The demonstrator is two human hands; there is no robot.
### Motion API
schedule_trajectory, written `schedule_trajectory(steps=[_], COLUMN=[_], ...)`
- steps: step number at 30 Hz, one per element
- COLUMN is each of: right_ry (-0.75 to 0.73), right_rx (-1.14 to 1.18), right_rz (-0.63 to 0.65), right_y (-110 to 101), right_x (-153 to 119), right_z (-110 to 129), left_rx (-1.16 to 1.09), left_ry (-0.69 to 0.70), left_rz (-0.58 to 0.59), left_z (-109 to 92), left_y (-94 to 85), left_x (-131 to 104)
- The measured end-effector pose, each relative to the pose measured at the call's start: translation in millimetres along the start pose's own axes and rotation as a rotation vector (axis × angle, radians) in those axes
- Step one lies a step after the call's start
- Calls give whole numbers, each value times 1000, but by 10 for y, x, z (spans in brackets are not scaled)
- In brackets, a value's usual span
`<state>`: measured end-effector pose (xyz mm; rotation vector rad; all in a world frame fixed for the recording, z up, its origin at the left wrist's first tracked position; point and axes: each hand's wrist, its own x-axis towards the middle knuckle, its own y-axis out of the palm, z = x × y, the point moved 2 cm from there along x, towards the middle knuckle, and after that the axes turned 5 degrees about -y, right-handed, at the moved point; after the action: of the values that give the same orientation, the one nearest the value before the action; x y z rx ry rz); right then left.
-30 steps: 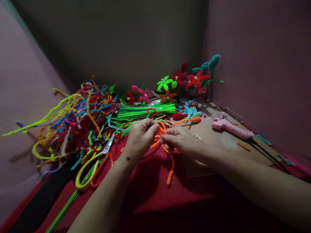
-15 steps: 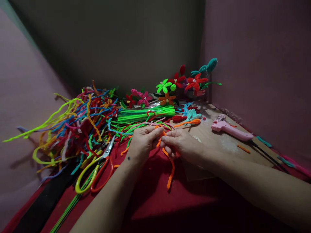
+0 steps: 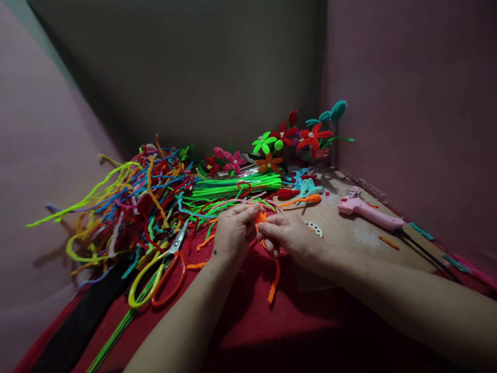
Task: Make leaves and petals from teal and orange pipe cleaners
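Observation:
An orange pipe cleaner [image 3: 275,282] is bent between my two hands, and its loose end hangs down over the red cloth. My left hand [image 3: 235,230] pinches its upper part between thumb and fingers. My right hand [image 3: 285,233] grips the same piece from the right side, fingers curled beneath it. Fingers hide much of the bent orange part. Just beyond the hands lies an orange bud on a stem [image 3: 308,199]. Scissors [image 3: 169,272] with one yellow and one red handle lie left of my left wrist.
A tangled heap of coloured pipe cleaners [image 3: 132,202] fills the left. Green pipe cleaners [image 3: 236,184] lie in a bundle behind the hands. Finished fuzzy flowers [image 3: 285,137] stand at the back. On a board [image 3: 349,241] at right rests a pink glue gun [image 3: 370,212] with a black cord.
The view has shifted slightly, moving the heap and scissors rightward. My fingers have shifted on the orange pipe cleaner, and more orange shows between them. A pale perforated disc shows more beside my right hand.

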<state>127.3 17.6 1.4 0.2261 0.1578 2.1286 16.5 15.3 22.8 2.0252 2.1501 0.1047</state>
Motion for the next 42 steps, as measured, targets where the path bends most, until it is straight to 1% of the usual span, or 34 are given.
schedule_trajectory(steps=[3,5,7,10,12,14,17,20,25,28,32,35,38,42], right_ry=[37,45,37,24,20,39,48,32,73,75,46,3,-87,-106], right_rx=[48,70,83,73,53,68,168,230,150,118,201,294,407,467], right_rz=[14,19,21,3,-13,-1,28,-7,-26,-32,-67,-111,-163,-213], right_y=[-19,-37,-48,-55,-61,-74,-105,-131,-116,-115,-138,-165,-191,-190], right_x=[15,29,41,43,39,38,54,77,75,76,117,156,182,194], right_z=[-13,-17,-19,-22,-20,-20,-14,-7,-3,-16,-47,-49,-23,-21], left_rx=[-2,21,31,56,73,84,80,81,93,72,37,-63,-103,-83], left_ry=[-12,1,-15,-59,-57,-38,-44,-62,-58,-56,-60,-75,-108,-175], left_rz=[32,22,20,85,119,116,108,93,57,95,172,155,135,254], left_z=[6,-3,-5,10,22,28,27,23,50,67,70,79,103,143], left_y=[-15,-40,-62,-77,-90,-112,-142,-151,-99,-56,-63,-117,-131,-33], left_x=[8,12,16,27,41,60,83,89,73,56,64,96,106,66])
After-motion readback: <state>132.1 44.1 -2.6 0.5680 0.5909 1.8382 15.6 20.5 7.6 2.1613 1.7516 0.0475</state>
